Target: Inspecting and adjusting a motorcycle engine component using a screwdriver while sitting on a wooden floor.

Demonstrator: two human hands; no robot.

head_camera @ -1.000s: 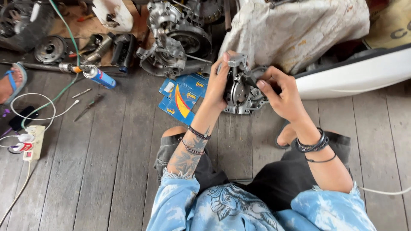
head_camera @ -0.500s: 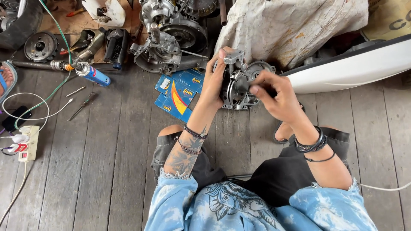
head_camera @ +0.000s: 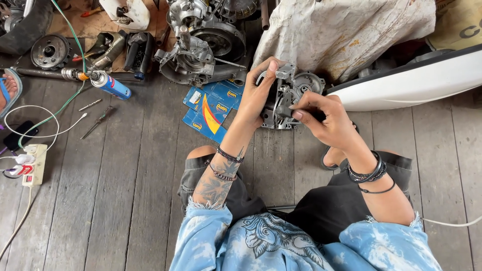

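I hold a grey metal engine casing (head_camera: 296,88) up in front of me above the plank floor. My left hand (head_camera: 258,95) grips its left side, fingers curled over the top edge. My right hand (head_camera: 321,118) closes on its lower right part, thumb and fingers pressed against the metal. Whether the right hand also pinches a small part is hidden by the fingers. Both wrists wear dark bracelets.
A larger engine block (head_camera: 203,47) lies ahead on the floor, with blue cardboard boxes (head_camera: 211,108) beside it. A blue spray can (head_camera: 110,85), a screwdriver (head_camera: 99,121) and a power strip (head_camera: 34,164) with cables lie left. A white panel (head_camera: 411,83) and cloth (head_camera: 346,30) lie right.
The view has shifted slightly, so everything sits a little lower. My right hand has slid down the casing's right side; both hands keep their grip on it.
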